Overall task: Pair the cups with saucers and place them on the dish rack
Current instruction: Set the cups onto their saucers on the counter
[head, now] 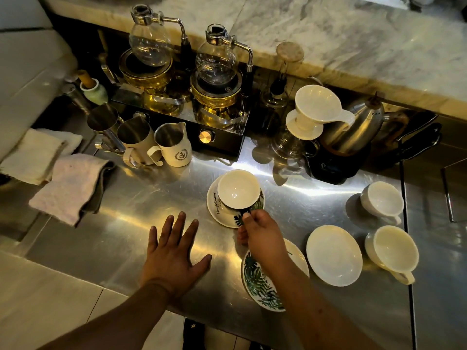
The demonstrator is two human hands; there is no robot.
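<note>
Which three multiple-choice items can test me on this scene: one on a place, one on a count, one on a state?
1. Where does the leaf-patterned white ceramic cup stand?
A. on the round leaf-patterned saucer
B. on a wooden tray
C. in a sink

2. How many round glass siphon globes are there?
A. one
B. two
C. four

3. What does the left hand do?
A. grips a spoon
B. lies flat, fingers straight
C. holds a sponge

1A: the cup sits on that saucer, the right hand pinching its handle.
2B: two globes stand side by side.
3B: its palm rests on the steel counter.
</note>
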